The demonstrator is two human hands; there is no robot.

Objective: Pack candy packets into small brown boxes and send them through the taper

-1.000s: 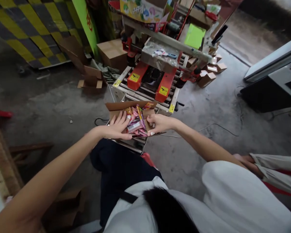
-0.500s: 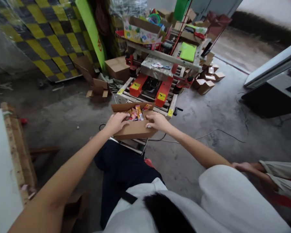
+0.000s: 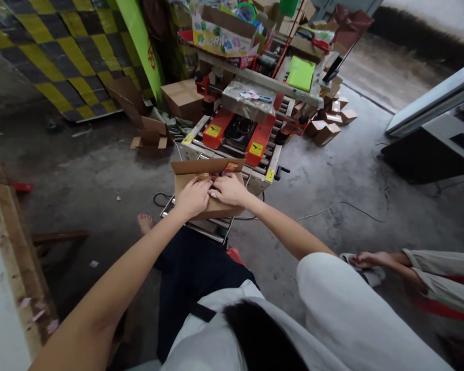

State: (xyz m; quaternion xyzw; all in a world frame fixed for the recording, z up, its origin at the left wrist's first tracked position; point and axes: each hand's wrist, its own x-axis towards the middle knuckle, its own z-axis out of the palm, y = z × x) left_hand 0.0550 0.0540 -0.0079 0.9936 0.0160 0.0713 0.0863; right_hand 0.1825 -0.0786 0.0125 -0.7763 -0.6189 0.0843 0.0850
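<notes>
An open cardboard box sits on rollers just in front of my body, its far flap standing up. Small bright wrapped packets show in it beyond my fingers; most of the contents are hidden beneath my hands. My left hand lies over the left middle of the box, fingers stretched forward onto the packets. Close beside it, my right hand rests palm down on the contents, its fingers pointing left and almost meeting the left hand. Neither hand shows anything gripped.
Past the box stands a roller-conveyor box sealer with red side guides and a crank handle. Cartons lie on the floor around it. A cable crosses the floor at right. Another person's legs are at lower right.
Both hands have moved inward from the sides of the box to its middle, covering packets that showed before. The camera view has shifted slightly.
</notes>
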